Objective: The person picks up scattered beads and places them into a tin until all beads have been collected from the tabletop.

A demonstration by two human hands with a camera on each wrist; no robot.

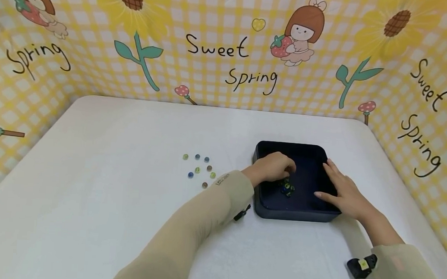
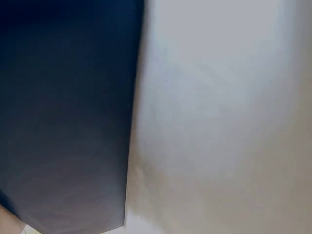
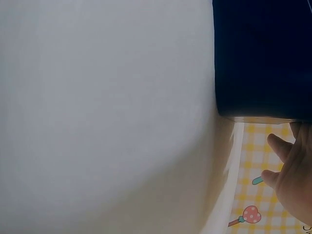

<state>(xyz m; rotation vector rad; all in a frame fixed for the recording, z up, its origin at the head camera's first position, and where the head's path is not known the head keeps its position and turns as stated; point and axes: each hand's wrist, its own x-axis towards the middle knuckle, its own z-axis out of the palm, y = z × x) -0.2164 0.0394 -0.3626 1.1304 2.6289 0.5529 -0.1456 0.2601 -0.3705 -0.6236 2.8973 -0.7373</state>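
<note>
A dark navy square box (image 1: 292, 215) stands on the table, with several small glass marbles (image 1: 288, 188) lying inside it. My left hand (image 1: 271, 166) reaches over the box's left wall, fingers bent downward right beside those marbles. Its palm is hidden, and I cannot tell whether it holds a marble. My right hand (image 1: 344, 192) rests against the box's right rim, fingers and thumb spread and fairly straight. The right wrist view shows part of this right hand (image 3: 295, 180) by the dark box wall (image 3: 263, 58). Only the box's dark side (image 2: 68, 117) fills much of the left wrist view.
Left of the box, several loose marbles (image 1: 197, 170) in yellow-green, blue and brown are scattered on the white table (image 1: 100, 182). My left forearm (image 1: 202, 216) crosses in front of them. Yellow checked cloth walls (image 1: 217, 9) surround the table at the back and sides.
</note>
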